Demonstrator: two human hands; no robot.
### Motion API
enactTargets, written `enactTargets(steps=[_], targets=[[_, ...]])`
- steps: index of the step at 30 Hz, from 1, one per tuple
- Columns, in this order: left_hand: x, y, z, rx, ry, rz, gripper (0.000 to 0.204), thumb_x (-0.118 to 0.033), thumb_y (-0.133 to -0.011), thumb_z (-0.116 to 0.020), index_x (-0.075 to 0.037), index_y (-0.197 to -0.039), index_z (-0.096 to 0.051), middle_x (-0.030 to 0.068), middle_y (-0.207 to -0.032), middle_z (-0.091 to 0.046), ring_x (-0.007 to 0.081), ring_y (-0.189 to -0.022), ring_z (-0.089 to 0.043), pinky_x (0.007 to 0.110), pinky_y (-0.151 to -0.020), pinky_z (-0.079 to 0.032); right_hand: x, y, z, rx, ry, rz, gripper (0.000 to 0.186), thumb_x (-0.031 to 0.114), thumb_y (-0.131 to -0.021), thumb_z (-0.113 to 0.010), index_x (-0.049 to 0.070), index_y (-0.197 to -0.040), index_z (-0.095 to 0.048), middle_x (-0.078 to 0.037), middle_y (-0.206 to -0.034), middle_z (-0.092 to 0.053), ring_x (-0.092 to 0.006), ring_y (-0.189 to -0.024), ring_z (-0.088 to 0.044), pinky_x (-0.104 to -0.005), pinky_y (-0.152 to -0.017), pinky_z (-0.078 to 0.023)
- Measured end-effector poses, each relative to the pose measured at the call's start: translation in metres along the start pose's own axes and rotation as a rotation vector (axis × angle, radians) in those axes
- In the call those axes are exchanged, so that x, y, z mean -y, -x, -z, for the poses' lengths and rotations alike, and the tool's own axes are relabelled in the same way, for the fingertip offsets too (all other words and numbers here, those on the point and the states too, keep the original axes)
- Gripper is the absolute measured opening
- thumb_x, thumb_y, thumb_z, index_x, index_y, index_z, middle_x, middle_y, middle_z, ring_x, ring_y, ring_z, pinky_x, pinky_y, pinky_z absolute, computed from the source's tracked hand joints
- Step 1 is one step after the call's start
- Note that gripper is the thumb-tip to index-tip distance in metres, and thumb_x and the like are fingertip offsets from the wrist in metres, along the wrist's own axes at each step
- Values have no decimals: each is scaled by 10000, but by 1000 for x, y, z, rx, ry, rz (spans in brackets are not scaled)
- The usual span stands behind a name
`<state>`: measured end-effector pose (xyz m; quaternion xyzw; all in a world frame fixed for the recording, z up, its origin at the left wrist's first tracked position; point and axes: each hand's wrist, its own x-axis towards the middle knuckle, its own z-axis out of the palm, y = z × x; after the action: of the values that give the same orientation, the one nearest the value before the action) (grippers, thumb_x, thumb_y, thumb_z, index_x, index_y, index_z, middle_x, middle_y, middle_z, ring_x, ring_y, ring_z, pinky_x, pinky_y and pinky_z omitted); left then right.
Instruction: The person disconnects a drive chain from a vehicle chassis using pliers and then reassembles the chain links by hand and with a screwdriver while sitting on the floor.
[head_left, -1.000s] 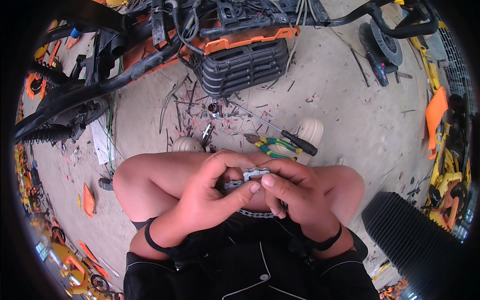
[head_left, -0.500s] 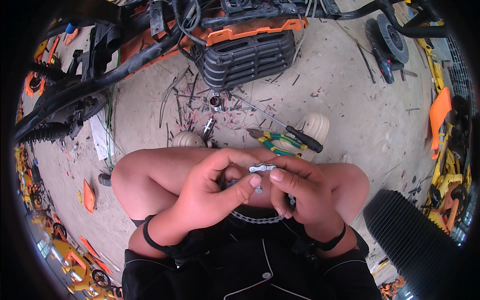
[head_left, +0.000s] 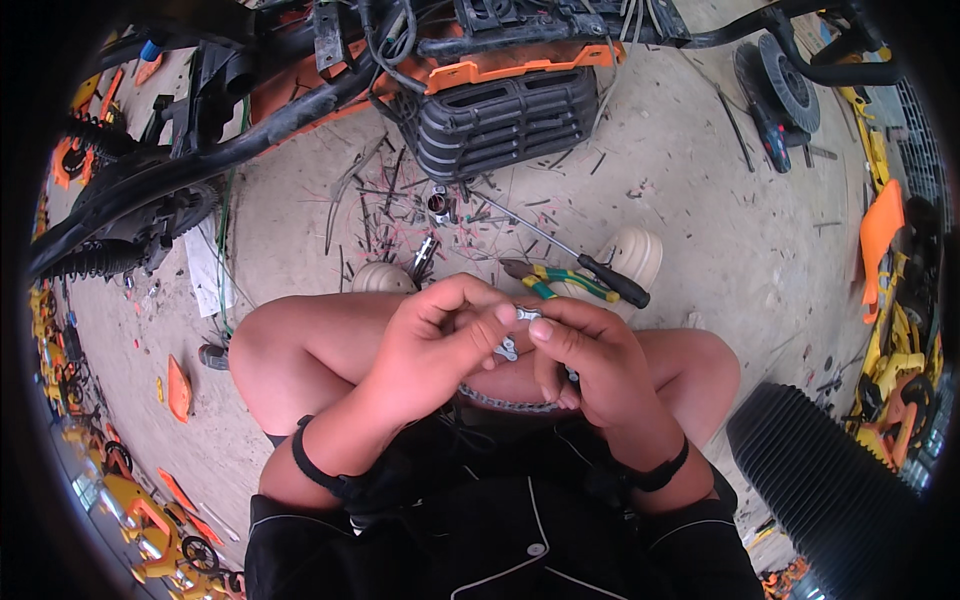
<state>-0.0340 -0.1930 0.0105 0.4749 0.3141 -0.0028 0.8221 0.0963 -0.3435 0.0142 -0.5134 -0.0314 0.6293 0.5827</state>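
Observation:
A silver roller chain (head_left: 510,405) hangs in a loop between my hands, above my bare legs. My left hand (head_left: 445,345) is closed, thumb and fingers pinching an end piece of the chain. Facing it, my right hand (head_left: 588,352) pinches the links from the other side, with its lower fingers curled around another stretch. A short bit of chain dangles just below the left thumb. Beyond my hands, pliers with green and yellow handles (head_left: 572,280) and a screwdriver with a black handle (head_left: 622,280) lie on the floor by my right shoe.
Ahead stands a vehicle frame of black tubes (head_left: 290,118) with a black ribbed grille (head_left: 510,125). Wire scraps litter the floor around a small metal socket-like part (head_left: 424,258). A black wheel-like disc (head_left: 785,85) lies far right; a black ribbed object (head_left: 815,480) is near right.
Both hands have risen slightly, away from my body, with the chain. My left thumb now covers more of the upper links. The view has shifted a little.

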Motion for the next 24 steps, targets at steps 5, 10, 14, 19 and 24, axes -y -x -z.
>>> enactTargets(steps=[5, 10, 14, 19, 24], targets=[[7, -5, 5, -38, 50, 79, 243, -245, -1053, -554, -22, -1055, -652, -2, -823, -656, 51, -644, -597, 186, -487, -406, 0, -4, -1, -36, -15, -23, 308, 215, -1032, -524, -62, -1119, -628, -78, -547, -544, -100, -394, -400, -233, -393, -300], [10, -7, 8, 14, 65, 37, 272, -250, -1069, -518, -16, -1108, -653, -1, -810, -634, 49, -650, -599, 186, -494, -415, -3, -6, 4, -20, -68, 2, 324, 231, -1044, -505, -57, -1138, -622, -80, -549, -541, -101, -396, -401, -235, -398, -304], [9, -8, 6, 48, 57, 19, 291, -251, -1071, -510, -7, -1170, -636, 20, -867, -646, 64, -673, -602, 187, -505, -418, -6, -11, 8, 24, -122, 74, 316, 233, -1045, -522, -43, -1155, -629, -72, -584, -556, -91, -424, -416, -228, -421, -325], [9, -14, 13, 182, 92, 52, 307, -243, -1070, -513, 10, -1215, -610, 30, -930, -658, 81, -724, -608, 210, -610, -462, -24, -20, 24, 64, -101, 325, 294, 202, -1031, -580, -23, -1216, -624, -67, -765, -641, -62, -592, -518, -202, -515, -391], [17, -18, 15, 203, 122, -73, 256, -180, -1044, -567, 19, -1200, -610, 42, -1011, -664, 87, -849, -608, 251, -784, -497, -18, -26, 24, -13, 191, 459, 255, 142, -1008, -615, -11, -1210, -642, -66, -984, -687, -105, -824, -614, -249, -689, -491]])
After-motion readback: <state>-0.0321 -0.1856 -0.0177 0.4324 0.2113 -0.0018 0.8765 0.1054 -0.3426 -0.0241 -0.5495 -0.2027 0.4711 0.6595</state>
